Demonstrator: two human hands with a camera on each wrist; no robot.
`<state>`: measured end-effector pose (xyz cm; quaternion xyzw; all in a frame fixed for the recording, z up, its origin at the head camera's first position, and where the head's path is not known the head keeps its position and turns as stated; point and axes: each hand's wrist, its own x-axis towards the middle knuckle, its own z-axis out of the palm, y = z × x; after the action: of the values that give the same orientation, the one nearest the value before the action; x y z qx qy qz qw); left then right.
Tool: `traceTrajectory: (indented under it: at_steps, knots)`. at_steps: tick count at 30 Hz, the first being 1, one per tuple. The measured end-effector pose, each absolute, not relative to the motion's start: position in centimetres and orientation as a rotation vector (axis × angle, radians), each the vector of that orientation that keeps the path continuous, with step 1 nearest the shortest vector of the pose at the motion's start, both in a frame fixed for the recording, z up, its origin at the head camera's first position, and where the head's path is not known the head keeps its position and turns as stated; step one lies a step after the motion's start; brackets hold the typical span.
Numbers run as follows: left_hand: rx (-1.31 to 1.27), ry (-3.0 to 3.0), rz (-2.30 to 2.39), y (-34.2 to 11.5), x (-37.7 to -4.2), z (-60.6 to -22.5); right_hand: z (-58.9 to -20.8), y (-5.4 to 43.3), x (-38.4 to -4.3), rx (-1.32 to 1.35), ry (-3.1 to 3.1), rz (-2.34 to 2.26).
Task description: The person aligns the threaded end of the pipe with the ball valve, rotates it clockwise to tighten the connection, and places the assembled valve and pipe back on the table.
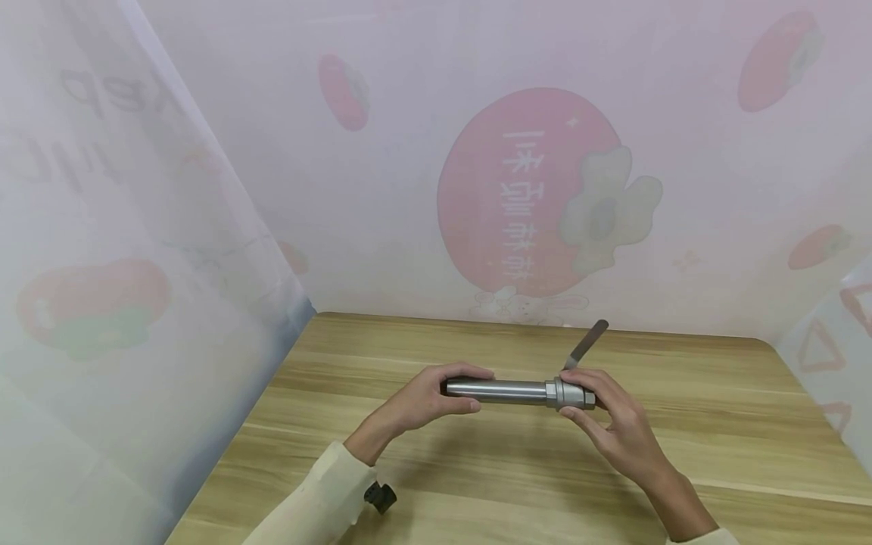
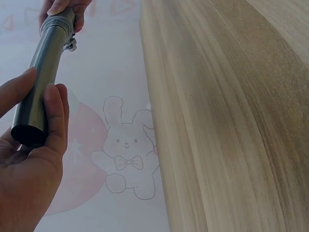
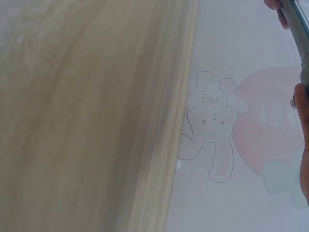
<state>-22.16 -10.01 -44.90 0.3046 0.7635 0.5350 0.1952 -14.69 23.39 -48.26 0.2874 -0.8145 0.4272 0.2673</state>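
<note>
A smooth steel pipe (image 1: pixel 511 391) is joined at its right end to a metal ball valve (image 1: pixel 570 395), whose lever handle (image 1: pixel 587 344) slants up and away to the right. The left hand (image 1: pixel 421 399) grips the pipe's left end between thumb and fingers. Around the valve, the thumb and fingers of the right hand (image 1: pixel 623 433) take hold. In the left wrist view the dark end of the pipe (image 2: pixel 44 72) faces the left palm. Only part of the right hand (image 3: pixel 304 130) shows at the right wrist view's edge.
A wood-grain table (image 1: pixel 477 484) lies beneath both hands. Behind it hangs a pale curtain (image 1: pixel 381 227) printed with fruit and rabbits, and another curtain (image 1: pixel 123 227) borders the left side. A small black device (image 1: pixel 380 497) sits by the left sleeve.
</note>
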Motion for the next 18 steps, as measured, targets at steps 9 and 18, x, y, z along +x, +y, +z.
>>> traceTrajectory:
  at_steps: [9, 18]
  knots:
    - [0.841, 2.115, 1.519, -10.07, -22.08, -44.78, -48.24, 23.44, -14.7, 0.772, -2.196, 1.153]
    - [0.836, 2.1, 1.527, -10.28, -21.99, -44.75, -48.23, 23.41, -14.67, 0.773, -2.194, 1.166]
